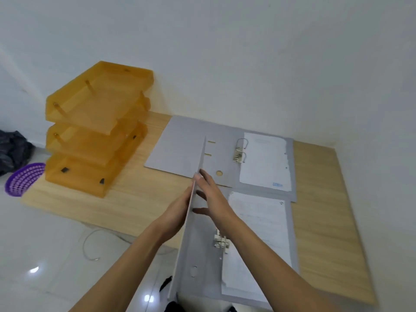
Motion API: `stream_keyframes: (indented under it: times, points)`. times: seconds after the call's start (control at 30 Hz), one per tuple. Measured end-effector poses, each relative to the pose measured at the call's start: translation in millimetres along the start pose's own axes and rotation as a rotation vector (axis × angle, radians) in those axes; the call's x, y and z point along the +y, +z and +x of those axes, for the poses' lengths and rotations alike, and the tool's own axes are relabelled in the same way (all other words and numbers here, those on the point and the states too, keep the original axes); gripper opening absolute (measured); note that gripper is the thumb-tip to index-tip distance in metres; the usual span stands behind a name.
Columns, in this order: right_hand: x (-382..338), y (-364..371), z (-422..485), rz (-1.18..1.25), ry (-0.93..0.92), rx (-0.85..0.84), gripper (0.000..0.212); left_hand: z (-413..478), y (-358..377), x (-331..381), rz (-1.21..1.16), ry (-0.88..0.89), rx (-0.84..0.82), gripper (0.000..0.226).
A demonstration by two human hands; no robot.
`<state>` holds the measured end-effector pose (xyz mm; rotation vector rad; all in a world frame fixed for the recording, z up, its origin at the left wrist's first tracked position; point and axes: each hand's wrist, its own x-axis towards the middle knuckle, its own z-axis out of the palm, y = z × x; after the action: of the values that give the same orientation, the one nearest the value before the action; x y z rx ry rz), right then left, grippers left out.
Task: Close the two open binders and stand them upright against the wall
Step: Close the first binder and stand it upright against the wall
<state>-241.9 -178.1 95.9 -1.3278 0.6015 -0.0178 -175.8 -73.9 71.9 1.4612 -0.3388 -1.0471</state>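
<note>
Two grey lever-arch binders lie on a low wooden board. The far binder [180, 145] is spread flat open near the wall, with white paper on its right side. The near binder [198, 255] is half open: its left cover stands almost vertical, seen edge-on. My left hand [177, 212] presses flat on that cover's outer face. My right hand [211, 194] grips the cover from the inner side, thumb over the top edge. White sheets [263, 221] lie on the near binder's right half beside the metal ring mechanism [221, 242].
A stack of three orange letter trays [94, 131] stands at the board's left end. The white wall [247, 64] runs behind the board [326, 199]. On the tiled floor lie a purple basket [22, 179], a dark bag [13, 149] and a thin cable [90, 246].
</note>
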Motion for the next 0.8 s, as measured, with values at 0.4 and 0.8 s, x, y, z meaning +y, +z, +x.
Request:
stream_keyframes:
  times: [0.4, 0.8]
  points:
    - [43, -171, -62, -0.312, -0.005, 0.544, 0.038, 31, 51, -117, 0.598, -0.01, 0.207, 0.077]
    - [130, -166, -62, -0.834, 0.157, 0.117, 0.08, 21, 79, -130, 0.468, -0.147, 0.308, 0.075]
